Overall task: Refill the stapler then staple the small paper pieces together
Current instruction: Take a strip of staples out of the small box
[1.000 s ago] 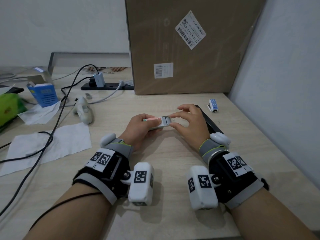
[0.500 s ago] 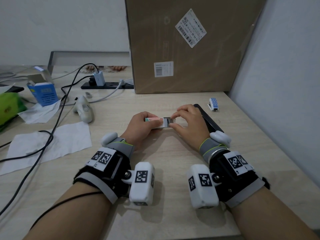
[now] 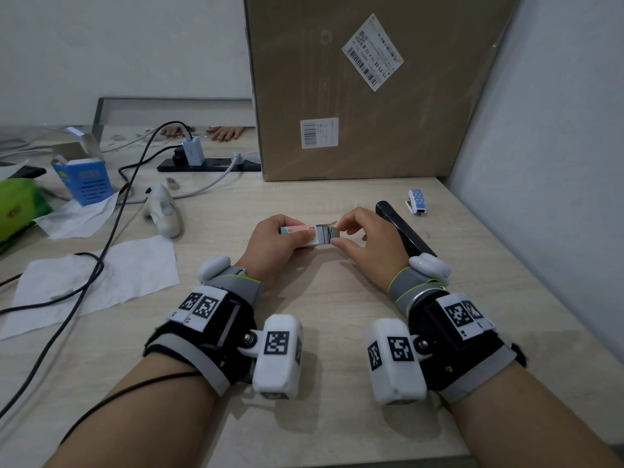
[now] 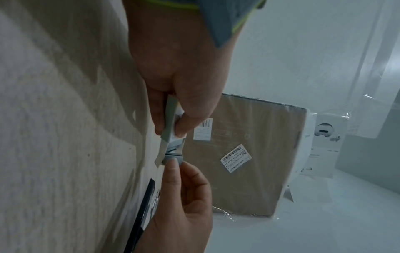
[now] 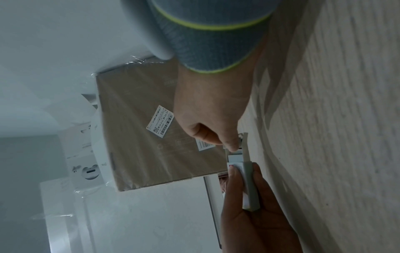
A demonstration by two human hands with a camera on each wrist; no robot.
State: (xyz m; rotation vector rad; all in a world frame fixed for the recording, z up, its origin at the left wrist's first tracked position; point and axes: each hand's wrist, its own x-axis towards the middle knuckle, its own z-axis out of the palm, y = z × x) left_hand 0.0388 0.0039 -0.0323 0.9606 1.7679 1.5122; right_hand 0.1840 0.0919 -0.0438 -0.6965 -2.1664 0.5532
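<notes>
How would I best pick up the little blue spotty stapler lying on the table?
Probably from above: pinch the small blue polka-dot stapler across its two long sides. It lies on the light wooden table, touching nothing, its body narrow, and the grey wall stands close on its right.

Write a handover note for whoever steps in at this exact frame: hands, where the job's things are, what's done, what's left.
Left hand: grips the small staple box, its tray slid partly out.
Right hand: pinches the staple strip at the tray's open end.
Stapler: blue with white dots, untouched on the table to the far right, near the wall, beyond a black device.
Done: staple box opened, staples reached.
Left: take the strip out, load the stapler, then staple the small paper pieces. I cannot pick those out for certain; only white sheets lie at left.
</notes>
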